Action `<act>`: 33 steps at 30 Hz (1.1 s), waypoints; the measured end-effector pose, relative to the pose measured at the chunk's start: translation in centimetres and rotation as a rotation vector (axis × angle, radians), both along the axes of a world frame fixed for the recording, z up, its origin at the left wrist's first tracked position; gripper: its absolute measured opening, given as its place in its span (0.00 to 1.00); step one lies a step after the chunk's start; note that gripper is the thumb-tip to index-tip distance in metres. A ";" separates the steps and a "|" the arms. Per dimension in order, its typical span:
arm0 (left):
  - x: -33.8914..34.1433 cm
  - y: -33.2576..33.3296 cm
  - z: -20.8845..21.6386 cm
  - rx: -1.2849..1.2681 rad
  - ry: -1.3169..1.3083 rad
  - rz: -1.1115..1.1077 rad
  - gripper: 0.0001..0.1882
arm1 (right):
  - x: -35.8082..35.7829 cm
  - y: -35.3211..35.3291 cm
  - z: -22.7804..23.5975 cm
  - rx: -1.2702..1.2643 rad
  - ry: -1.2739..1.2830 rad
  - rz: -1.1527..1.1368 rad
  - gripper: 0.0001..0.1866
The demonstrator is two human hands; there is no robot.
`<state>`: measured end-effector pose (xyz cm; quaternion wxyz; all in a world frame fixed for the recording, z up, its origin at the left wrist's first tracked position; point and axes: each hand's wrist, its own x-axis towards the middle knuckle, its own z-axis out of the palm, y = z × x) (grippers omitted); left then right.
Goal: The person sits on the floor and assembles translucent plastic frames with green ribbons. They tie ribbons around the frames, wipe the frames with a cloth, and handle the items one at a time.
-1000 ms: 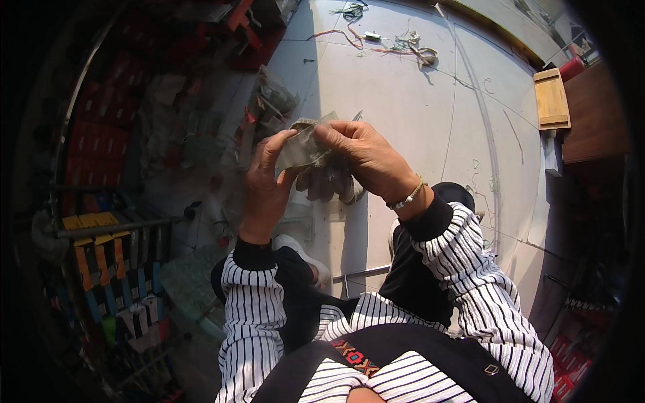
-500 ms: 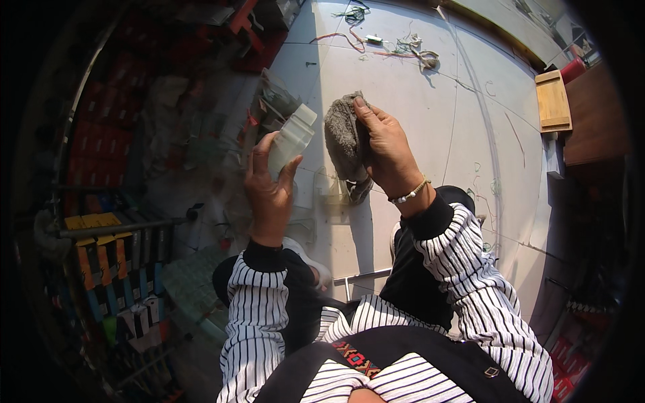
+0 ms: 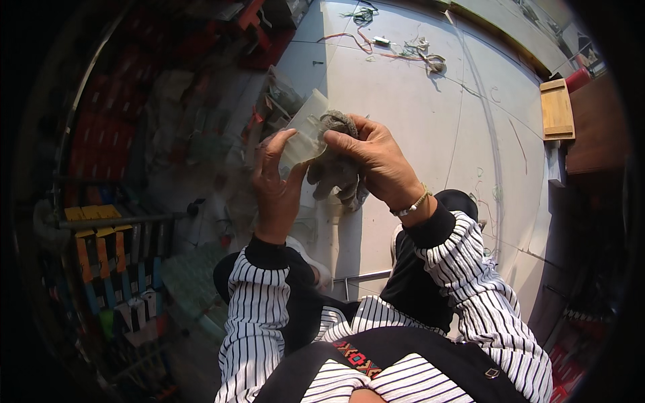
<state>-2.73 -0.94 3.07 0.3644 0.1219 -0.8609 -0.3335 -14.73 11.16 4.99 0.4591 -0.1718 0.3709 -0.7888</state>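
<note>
My left hand (image 3: 277,185) is closed round a clear plastic box (image 3: 304,131), thumb on one side and fingers on the other, tilted up in front of me. A grey-brown cloth (image 3: 336,171) is gripped between the thumb and fingers of my right hand (image 3: 376,158). The cloth's upper part presses against the box's right side, and its lower part hangs below my fingers. Some of the box is hidden behind the cloth and my fingers.
Below my hands is a pale tiled floor (image 3: 403,101), with scattered strings and a pair of scissors (image 3: 435,64) at the far side. Packaged goods hang on a rack (image 3: 121,228) at the left. A wooden board (image 3: 557,111) stands at the right.
My right hand has brought the cloth left, onto the plastic box; before, the two were apart. The left hand with the box has shifted slightly to the right.
</note>
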 end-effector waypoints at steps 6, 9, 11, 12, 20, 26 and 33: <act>-0.1 -0.1 0.8 -0.191 -0.094 0.130 0.22 | -0.4 -0.4 -0.5 0.077 0.527 -0.431 0.10; -0.1 0.1 0.8 -0.127 -0.141 0.092 0.23 | 0.9 -0.7 -0.8 0.139 1.203 -0.461 0.14; -0.2 0.4 0.6 -0.137 -0.156 0.020 0.23 | 1.4 -1.0 -1.0 0.253 1.236 -0.507 0.13; -0.2 0.5 0.5 -0.135 -0.163 -0.014 0.24 | 1.4 -1.1 -1.2 0.252 1.187 -0.510 0.13; -0.2 1.3 0.8 -0.042 -0.156 -0.008 0.24 | 1.2 -1.2 -2.0 0.108 1.274 -0.554 0.11; 0.8 0.5 1.2 -0.022 -0.235 0.108 0.24 | -2.6 -0.7 -1.8 -0.071 -0.020 -0.618 0.09; 0.6 -0.5 0.4 -0.110 -0.092 0.203 0.24 | -3.4 0.0 -2.3 0.007 -0.276 -0.434 0.13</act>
